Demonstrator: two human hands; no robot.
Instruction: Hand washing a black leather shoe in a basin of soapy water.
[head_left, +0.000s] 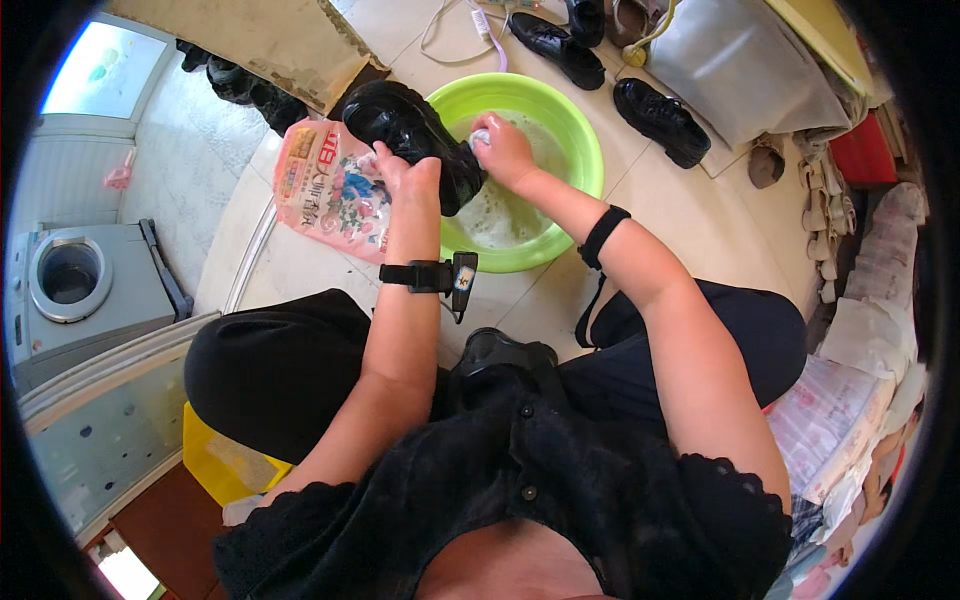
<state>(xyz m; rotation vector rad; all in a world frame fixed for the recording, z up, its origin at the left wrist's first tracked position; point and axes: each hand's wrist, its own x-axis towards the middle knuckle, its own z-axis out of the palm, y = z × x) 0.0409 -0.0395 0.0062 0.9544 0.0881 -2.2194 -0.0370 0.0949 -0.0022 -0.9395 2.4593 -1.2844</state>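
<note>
My left hand (411, 169) grips a wet, shiny black leather shoe (396, 120), tilted so that its toe points up and left. The shoe's heel end hangs over the left rim of a lime-green plastic basin (589, 176). Cloudy, foamy water (495, 221) lies in the basin. Above that water my right hand (506, 150) is closed around a small white wad, perhaps a cloth (480, 138), close beside the heel end of the shoe. Under the shoe and my left hand lies a pink printed plastic bag (315, 187), partly covered.
Several black shoes (661, 120) stand on the tiled floor beyond the basin. A white cable (442, 52) lies near its far rim. A grey cover (742, 67) hangs at right. More dark shoes (255, 94) line the left wall. A washing machine (82, 285) stands behind the sliding-door track.
</note>
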